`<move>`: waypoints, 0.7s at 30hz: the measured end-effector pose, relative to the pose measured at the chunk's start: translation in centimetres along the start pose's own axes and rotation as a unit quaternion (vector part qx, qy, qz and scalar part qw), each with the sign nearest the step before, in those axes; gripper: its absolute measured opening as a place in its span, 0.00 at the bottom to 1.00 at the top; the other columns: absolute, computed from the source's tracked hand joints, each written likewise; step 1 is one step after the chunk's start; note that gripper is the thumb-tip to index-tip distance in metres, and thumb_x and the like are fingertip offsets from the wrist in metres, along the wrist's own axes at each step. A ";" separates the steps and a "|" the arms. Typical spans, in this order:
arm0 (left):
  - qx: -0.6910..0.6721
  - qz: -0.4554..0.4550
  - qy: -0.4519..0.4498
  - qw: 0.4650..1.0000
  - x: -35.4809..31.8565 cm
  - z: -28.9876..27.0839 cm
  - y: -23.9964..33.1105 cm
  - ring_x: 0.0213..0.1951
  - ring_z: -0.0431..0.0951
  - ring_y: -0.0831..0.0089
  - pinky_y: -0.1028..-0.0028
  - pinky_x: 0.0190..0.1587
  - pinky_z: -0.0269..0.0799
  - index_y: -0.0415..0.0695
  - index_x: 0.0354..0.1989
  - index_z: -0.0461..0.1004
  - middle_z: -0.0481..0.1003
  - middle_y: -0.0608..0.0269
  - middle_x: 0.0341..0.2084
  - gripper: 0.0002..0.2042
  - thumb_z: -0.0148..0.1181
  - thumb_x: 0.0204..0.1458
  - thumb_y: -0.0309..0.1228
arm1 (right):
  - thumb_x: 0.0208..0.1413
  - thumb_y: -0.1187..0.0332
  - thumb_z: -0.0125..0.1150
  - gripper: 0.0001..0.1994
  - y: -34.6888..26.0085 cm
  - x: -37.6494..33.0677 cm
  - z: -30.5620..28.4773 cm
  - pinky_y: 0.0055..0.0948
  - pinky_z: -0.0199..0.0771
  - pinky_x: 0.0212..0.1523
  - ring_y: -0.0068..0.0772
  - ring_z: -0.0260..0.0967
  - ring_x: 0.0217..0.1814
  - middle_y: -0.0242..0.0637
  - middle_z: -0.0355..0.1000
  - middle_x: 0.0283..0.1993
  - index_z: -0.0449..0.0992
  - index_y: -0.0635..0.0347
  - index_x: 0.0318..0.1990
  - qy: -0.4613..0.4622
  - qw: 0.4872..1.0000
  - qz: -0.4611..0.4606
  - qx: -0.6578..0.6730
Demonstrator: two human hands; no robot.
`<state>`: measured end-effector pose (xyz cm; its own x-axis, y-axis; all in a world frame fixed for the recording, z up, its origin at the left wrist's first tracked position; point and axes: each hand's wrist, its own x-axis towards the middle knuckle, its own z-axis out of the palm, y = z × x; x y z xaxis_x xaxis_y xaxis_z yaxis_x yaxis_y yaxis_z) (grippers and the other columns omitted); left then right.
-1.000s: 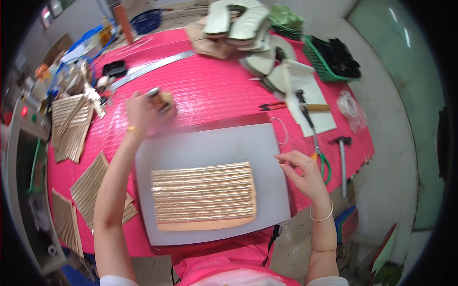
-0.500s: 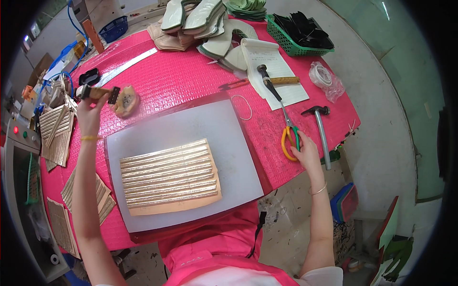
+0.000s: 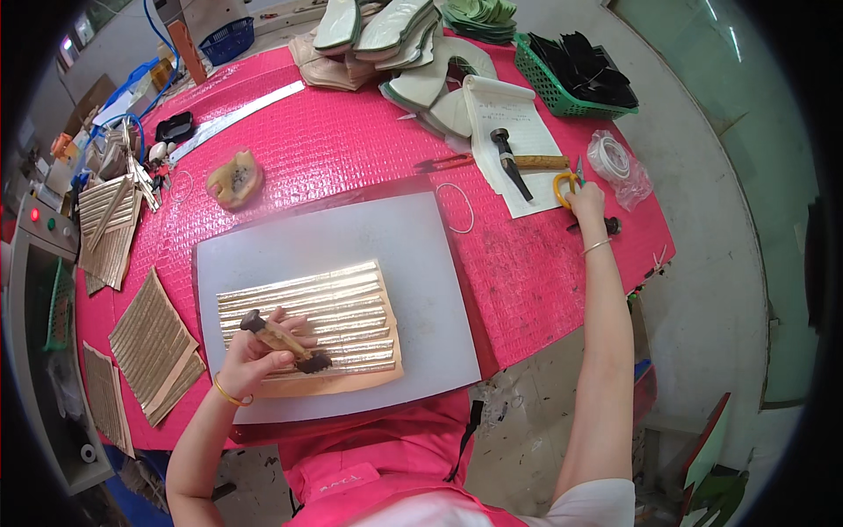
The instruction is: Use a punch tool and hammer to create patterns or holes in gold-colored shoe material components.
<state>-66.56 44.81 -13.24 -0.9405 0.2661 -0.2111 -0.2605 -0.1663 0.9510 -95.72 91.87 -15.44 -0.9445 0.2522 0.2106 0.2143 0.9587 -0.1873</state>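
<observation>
My left hand (image 3: 255,356) grips a short wooden-handled tool (image 3: 283,339) with a dark head. It holds the tool over the lower left of a gold ribbed sheet (image 3: 338,303), which lies on a grey cutting mat (image 3: 413,246). My right hand (image 3: 587,202) is stretched far out to the right side of the pink table (image 3: 351,149). Its fingers are closed on the orange handles of a pair of scissors (image 3: 566,183) beside a white paper pad (image 3: 518,114).
A hammer (image 3: 511,162) lies on the pad, with a rubber band (image 3: 454,207) near the mat. A tan lump (image 3: 234,176) and a metal ruler (image 3: 237,112) lie farther back. Gold strip stacks (image 3: 105,228) sit left, shoe soles (image 3: 395,35) and a green basket (image 3: 540,83) behind.
My left hand came back from the far left of the table, carrying the tool to the gold sheet. My right hand reached out to the scissors and closed on them.
</observation>
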 end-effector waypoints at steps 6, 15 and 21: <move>-0.062 0.059 0.151 0.985 0.2 3.5 -0.8 0.46 0.69 0.65 0.73 0.49 0.63 0.31 0.49 0.58 0.65 0.51 0.46 0.20 0.50 0.46 0.19 | 0.39 0.60 0.58 0.17 2.3 0.5 2.0 0.42 0.66 0.36 0.52 0.66 0.35 0.55 0.68 0.30 0.71 0.68 0.30 0.002 0.997 -0.071 -0.022; 0.126 0.108 0.204 0.965 2.7 2.0 4.9 0.30 0.72 0.77 0.77 0.35 0.67 0.34 0.32 0.68 0.73 0.61 0.26 0.07 0.52 0.46 0.24 | 0.48 0.54 0.50 0.26 12.7 -18.4 -2.1 0.41 0.61 0.43 0.52 0.60 0.42 0.52 0.61 0.40 0.57 0.55 0.54 0.022 0.996 0.037 -0.072; 0.209 0.114 0.120 0.964 8.4 -0.7 5.5 0.25 0.71 0.77 0.74 0.28 0.66 0.32 0.31 0.67 0.71 0.57 0.22 0.12 0.54 0.46 0.31 | 0.48 0.74 0.49 0.15 15.7 -16.8 -2.8 0.37 0.61 0.41 0.52 0.62 0.42 0.54 0.64 0.37 0.63 0.65 0.45 0.023 0.994 -0.093 -0.044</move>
<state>-76.03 45.46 -9.92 -0.9993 0.0332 0.0156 0.0225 0.2167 0.9760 -75.82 103.06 -19.19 -0.9580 0.0742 0.2771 0.0605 0.9965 -0.0576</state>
